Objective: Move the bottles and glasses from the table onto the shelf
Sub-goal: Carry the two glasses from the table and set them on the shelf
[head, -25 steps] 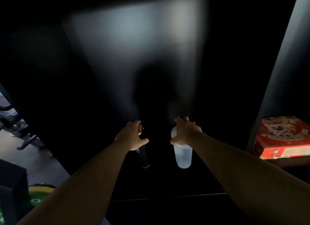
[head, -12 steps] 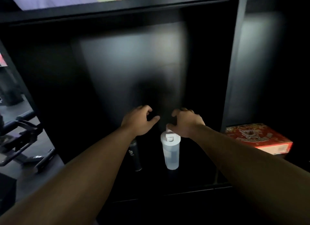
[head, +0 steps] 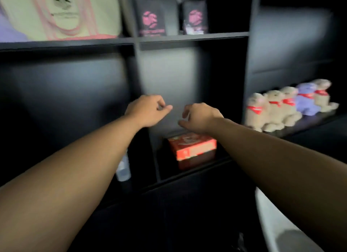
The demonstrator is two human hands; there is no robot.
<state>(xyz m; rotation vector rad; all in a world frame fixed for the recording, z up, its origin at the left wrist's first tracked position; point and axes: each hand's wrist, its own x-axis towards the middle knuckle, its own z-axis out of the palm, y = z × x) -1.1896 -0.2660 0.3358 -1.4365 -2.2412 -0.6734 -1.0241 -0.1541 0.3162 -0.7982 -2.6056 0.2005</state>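
Head view: left hand (head: pixel 148 111) and right hand (head: pixel 199 117) both empty, fingers loosely curled, above the red box (head: pixel 193 151). Translucent bottle (head: pixel 124 169) stands on the shelf (head: pixel 187 38) left of the box, partly hidden by the forearm; judged placed.

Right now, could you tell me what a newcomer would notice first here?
Two empty hands, left hand and right hand, hover mid-frame before the black shelf. A row of plush animals with red scarves sits at right, and a red box lies below the hands.
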